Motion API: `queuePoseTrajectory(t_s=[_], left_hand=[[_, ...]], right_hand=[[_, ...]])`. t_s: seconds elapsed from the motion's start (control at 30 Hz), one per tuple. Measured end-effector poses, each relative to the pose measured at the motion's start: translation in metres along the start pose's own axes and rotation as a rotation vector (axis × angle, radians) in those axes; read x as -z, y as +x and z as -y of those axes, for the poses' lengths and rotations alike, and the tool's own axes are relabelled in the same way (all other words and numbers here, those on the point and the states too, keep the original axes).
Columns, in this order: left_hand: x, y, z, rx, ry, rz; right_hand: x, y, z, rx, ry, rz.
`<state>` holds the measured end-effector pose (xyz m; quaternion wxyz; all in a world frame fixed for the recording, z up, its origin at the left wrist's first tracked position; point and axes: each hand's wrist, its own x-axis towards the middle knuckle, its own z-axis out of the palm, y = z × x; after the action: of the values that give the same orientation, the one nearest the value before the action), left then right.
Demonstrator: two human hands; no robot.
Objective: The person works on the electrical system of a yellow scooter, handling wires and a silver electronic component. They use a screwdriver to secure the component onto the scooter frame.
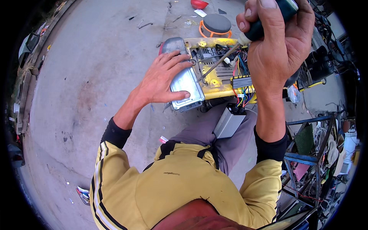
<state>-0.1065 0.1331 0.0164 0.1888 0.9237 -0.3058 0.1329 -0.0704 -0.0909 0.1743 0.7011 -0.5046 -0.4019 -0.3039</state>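
Note:
My left hand point(163, 78) lies flat with its fingers spread on a silver metal casing point(188, 89) at the left end of a yellow metal frame point(220, 93). Held high at the upper right, my right hand point(278, 57) wraps round the dark green handle of a screwdriver point(219, 62). The screwdriver's long shaft slants down to the left, and its tip is at the casing's right edge; whether it touches a screw I cannot tell. Coloured wires point(240, 65) and a black finned module point(241, 82) sit on the frame's right part. A silver box with wires point(230, 124) rests against my leg.
Beyond the frame stands a round grey-topped stool point(216, 25) with an orange rim, near a red bowl-shaped thing point(199, 4). A wrench-like tool point(145, 25) lies on the concrete. At the right, a metal rack point(303, 158) holds cluttered parts and cables.

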Motion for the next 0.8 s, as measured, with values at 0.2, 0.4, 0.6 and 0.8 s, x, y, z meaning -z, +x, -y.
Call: queuePoseTrajectory(t_s=[0.2,0.4,0.6,0.8], left_hand=[[0.001,0.000,0.000,0.005,0.012,0.005],[0.001,0.000,-0.001,0.013,0.031,0.014],[0.001,-0.001,-0.001,0.021,0.033,0.017],[0.009,0.008,0.000,-0.106,0.134,-0.011]], right_hand=[[-0.009,-0.003,-0.001,-0.011,-0.102,-0.032],[-0.010,-0.003,-0.001,0.004,-0.105,-0.029],[-0.006,-0.003,-0.009,0.045,-0.097,0.014],[-0.012,0.015,-0.015,0.799,-0.748,0.009]])
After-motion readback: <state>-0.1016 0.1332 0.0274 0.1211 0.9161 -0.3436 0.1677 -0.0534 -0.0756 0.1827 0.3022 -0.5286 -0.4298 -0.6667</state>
